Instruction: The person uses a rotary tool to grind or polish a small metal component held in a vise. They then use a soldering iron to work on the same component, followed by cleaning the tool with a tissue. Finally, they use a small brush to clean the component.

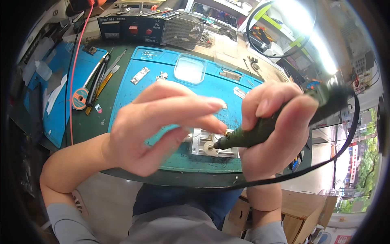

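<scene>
My right hand (280,130) is wrapped round a dark green rotary tool (248,139), whose black cord hangs down to the right. A small pale round disc (210,149) sits at the tool's tip. Beneath the tip, a small silver metal vise (196,151) rests on the blue work mat (174,163). Slightly blurred, my left hand (148,126) hovers to the left of the tool. Its fingers stretch toward the tool's nose, with the thumb apart from them. I see nothing held in it. Whether the disc touches anything in the vise cannot be made out.
Behind the mat stands a black powered box (132,30) with red controls. A clear plastic tray (189,68) and small metal parts (140,76) lie on the mat. To the left are a solder spool (80,99), tweezers (97,77) and a red cable (75,61).
</scene>
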A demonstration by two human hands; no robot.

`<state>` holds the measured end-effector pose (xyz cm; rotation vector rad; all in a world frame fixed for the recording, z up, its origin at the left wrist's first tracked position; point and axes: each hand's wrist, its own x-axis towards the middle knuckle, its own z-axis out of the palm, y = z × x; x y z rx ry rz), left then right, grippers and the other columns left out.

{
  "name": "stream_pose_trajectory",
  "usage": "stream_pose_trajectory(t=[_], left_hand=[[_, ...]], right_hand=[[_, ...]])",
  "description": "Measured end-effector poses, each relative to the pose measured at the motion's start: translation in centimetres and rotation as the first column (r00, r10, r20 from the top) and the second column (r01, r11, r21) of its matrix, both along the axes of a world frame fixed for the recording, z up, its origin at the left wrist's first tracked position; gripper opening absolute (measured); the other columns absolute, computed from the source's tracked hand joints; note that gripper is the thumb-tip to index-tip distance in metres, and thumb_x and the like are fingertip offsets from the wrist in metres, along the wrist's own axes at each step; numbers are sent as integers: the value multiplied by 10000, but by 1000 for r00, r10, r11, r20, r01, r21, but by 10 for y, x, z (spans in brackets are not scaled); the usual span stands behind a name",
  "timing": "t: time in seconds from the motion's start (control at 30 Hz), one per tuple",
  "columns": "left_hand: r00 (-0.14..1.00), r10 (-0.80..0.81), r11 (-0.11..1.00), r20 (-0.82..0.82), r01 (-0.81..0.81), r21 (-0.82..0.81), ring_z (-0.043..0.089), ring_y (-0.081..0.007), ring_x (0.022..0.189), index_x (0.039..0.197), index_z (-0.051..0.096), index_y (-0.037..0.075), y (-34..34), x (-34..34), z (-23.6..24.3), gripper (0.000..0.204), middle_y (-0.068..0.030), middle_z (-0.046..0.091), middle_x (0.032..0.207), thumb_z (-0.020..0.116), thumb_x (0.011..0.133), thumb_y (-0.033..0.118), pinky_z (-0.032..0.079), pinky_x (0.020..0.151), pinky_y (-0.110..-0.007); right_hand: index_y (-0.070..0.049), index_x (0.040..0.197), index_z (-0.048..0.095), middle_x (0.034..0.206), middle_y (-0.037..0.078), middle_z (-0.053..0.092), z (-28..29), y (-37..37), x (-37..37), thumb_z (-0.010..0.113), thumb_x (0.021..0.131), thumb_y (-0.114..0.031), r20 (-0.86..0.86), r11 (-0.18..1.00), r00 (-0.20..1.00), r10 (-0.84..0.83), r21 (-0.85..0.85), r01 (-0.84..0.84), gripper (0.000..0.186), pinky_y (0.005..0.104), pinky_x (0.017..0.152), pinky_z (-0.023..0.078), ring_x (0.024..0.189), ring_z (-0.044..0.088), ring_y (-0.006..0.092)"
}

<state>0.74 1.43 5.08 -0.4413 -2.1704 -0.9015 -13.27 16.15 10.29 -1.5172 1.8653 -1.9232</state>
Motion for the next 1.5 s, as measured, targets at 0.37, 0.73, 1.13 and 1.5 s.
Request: stream_pose_trajectory(t=[0.37,0.73,1.13,1.5], left_hand=[[988,-28,995,-154,42,93,612,-251,1047,1294,596,-35,9,-4,-17,636,-121,782,1126,466,683,-149,510,907,-388],[984,42,990,-174,-17,142,646,-242,997,1205,677,-7,14,-1,-20,637,-91,774,1079,455,623,-138,536,861,-396],[983,82,988,-165,-59,141,654,-207,965,1167,710,32,13,3,-19,508,-67,760,1044,518,717,-104,518,869,-372],[979,123,982,-161,-97,165,659,-188,964,1148,735,64,18,6,-15,482,-54,767,1039,546,732,-93,513,889,-372]], right_hand=[[-144,816,438,605,25,451,-9,3,9,335,1026,-742,-40,996,999,24,88,-20,642,223,551,271,535,348,91],[-152,819,438,611,-22,429,-8,2,9,364,995,-775,-80,987,995,57,156,-44,651,240,581,283,525,335,81],[-157,802,442,607,-7,463,-8,2,11,402,977,-787,-32,982,997,71,180,-64,655,250,561,269,526,324,84],[-157,801,450,616,-11,471,-22,0,2,408,947,-819,-44,990,989,142,-20,-143,680,245,552,269,526,323,82]])
